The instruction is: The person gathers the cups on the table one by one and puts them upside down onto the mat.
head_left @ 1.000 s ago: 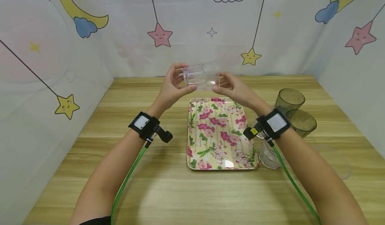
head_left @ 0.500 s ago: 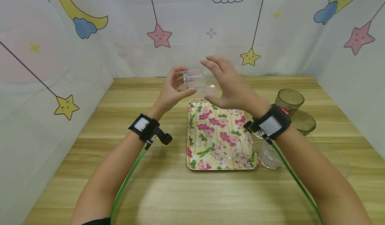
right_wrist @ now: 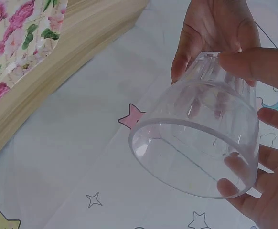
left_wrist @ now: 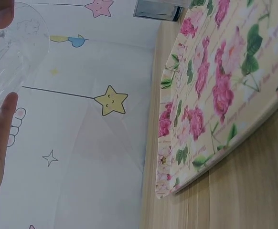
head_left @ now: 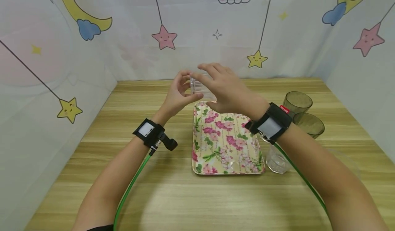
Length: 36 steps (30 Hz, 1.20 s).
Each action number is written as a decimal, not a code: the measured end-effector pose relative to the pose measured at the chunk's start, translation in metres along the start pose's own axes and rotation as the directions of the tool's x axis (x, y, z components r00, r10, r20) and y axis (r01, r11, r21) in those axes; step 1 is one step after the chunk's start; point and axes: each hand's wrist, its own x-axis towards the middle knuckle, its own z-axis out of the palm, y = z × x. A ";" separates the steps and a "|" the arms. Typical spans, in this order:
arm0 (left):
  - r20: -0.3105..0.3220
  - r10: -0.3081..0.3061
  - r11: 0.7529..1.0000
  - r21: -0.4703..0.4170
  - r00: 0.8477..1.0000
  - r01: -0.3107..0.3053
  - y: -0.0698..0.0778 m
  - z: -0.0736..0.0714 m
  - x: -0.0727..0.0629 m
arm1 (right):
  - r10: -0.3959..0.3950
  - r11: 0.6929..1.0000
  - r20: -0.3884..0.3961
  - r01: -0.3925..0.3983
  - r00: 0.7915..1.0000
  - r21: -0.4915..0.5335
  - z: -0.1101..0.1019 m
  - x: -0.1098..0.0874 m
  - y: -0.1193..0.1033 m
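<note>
My left hand [head_left: 179,95] grips the base of a clear drinking glass [head_left: 200,86], held sideways in the air beyond the far edge of the tray. Its mouth points right, as the right wrist view shows with the wide rim of the glass [right_wrist: 196,109] facing the camera. My right hand [head_left: 229,92] reaches over the glass from the right, fingers extended and thumb below, covering much of it in the head view. In the right wrist view its fingertips [right_wrist: 227,187] overlap the side near the rim. The left wrist view catches part of the glass [left_wrist: 26,40].
Below lies a floral tray [head_left: 222,138] on the wooden table [head_left: 148,196]. To its right stand two green-tinted glasses [head_left: 297,101] and a clear glass [head_left: 277,160], partly behind my right forearm. A patterned cloth [head_left: 139,25] hangs at the back.
My right hand let go of the rim end, opened, and moved left over the glass. My left hand keeps hold of the base and has sunk slightly.
</note>
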 end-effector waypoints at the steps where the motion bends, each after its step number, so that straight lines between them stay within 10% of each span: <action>1: 0.003 0.005 1.000 -0.002 1.000 -0.005 0.000 0.000 0.000 | 0.004 1.000 0.007 -0.003 1.000 -0.008 0.000 0.000 -0.001; 36: -0.009 0.048 0.997 0.068 0.999 -0.047 0.012 0.007 -0.001 | 0.052 0.998 -0.227 -0.044 0.973 0.039 0.017 -0.009 -0.002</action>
